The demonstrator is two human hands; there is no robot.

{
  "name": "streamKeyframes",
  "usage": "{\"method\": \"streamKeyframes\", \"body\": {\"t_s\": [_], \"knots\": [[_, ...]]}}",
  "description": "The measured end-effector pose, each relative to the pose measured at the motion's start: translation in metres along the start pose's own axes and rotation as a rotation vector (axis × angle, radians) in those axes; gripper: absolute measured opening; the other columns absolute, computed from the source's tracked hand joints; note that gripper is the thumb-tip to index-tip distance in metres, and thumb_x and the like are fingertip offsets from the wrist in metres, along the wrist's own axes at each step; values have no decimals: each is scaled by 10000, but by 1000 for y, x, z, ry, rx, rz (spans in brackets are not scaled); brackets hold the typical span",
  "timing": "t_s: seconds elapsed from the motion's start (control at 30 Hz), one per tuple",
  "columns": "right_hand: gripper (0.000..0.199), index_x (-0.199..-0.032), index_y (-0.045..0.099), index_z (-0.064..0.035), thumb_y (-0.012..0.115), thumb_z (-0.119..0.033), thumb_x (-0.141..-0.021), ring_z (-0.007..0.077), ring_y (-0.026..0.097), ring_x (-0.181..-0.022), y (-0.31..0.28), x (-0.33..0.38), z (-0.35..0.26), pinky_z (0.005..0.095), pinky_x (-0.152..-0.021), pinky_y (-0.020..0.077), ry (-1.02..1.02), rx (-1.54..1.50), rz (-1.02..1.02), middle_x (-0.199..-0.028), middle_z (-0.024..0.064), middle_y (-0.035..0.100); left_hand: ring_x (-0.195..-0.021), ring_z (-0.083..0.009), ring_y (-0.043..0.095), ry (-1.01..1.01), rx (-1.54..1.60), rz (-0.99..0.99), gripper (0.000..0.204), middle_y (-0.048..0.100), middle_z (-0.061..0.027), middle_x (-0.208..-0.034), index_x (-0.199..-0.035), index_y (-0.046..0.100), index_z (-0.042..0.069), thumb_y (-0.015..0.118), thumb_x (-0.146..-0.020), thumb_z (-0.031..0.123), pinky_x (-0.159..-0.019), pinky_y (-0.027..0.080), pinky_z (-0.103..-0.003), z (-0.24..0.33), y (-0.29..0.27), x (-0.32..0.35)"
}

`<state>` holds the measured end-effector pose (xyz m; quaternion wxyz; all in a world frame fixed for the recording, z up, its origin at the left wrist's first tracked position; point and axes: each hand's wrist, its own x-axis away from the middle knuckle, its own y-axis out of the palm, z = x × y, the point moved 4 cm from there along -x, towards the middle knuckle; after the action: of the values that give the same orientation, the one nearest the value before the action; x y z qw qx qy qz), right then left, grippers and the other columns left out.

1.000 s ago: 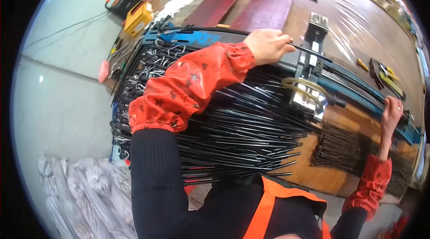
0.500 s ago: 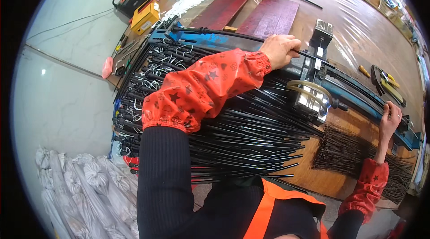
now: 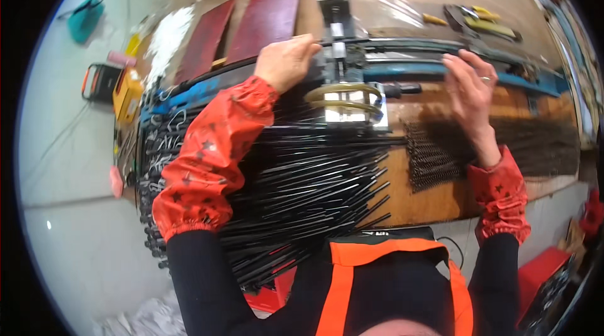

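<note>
My left hand (image 3: 286, 62) is closed around a thin black metal rod (image 3: 377, 42) that runs rightward along a blue steel rail (image 3: 409, 70). My right hand (image 3: 469, 90) hovers over the same rail with its fingers spread, fingertips touching or just above the rod. Between my hands stands a metal bending jig (image 3: 343, 53) with a brass-coloured ring (image 3: 343, 95) below it. Under my left forearm lies a big heap of black rods (image 3: 302, 185) with hooked ends. Both forearms wear red sleeve covers.
A bundle of short dark ribbed pieces (image 3: 440, 153) lies on the wooden bench (image 3: 428, 201) near my right wrist. Two dark red boards (image 3: 264, 18) lie at the back. Yellow-handled tools (image 3: 481, 18) sit far right; a yellow box (image 3: 128, 92) and orange-framed case (image 3: 100, 81) stand left.
The view has swung right and closer to the bench. My right hand moved in from the far right end of the rail toward the jig. My left hand stays on the rod.
</note>
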<state>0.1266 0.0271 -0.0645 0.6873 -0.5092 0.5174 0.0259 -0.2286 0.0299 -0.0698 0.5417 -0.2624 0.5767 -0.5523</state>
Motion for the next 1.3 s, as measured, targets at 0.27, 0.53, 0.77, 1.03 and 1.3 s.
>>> {"method": "streamKeyframes", "body": {"t_s": [0.27,0.53,0.77,1.03,1.3], "knots": [[277,-1171,693,-67,692,-91,-895,285,619,-954,17,8,-30,405,-847,444,110,-439,-135,-968,109,699,-743,-378,679,8,-138,20,194,691,-128,-814,-964,622,138,569,-986,324,-604,517,-491,11,1,-10],[247,-1132,654,-6,635,35,-890,332,578,-816,25,11,-47,391,-766,476,211,-671,-262,-884,165,608,-746,-341,688,13,-184,77,184,710,-105,-858,-1072,656,147,591,-975,289,-614,526,-449,5,4,1],[213,-1163,651,-22,606,-60,-959,209,650,-809,54,21,-33,330,-743,514,406,-852,-349,-897,128,673,-670,-301,649,204,-211,200,123,622,-79,-746,-908,586,142,606,-962,250,-560,501,-419,5,19,0],[364,-972,650,-75,797,-362,-804,307,578,-977,5,65,-40,406,-835,452,17,-374,-686,-971,91,617,-870,-257,670,304,-347,206,161,677,-52,-945,-1112,638,163,619,-954,184,-739,515,-368,-93,-4,5],[172,-865,624,-26,734,-157,-882,355,590,-733,13,64,-41,408,-655,468,236,-524,-591,-783,140,594,-876,-248,618,297,-263,-174,87,656,-45,-914,-959,701,153,680,-884,191,-757,448,-381,-10,-25,62]]}}
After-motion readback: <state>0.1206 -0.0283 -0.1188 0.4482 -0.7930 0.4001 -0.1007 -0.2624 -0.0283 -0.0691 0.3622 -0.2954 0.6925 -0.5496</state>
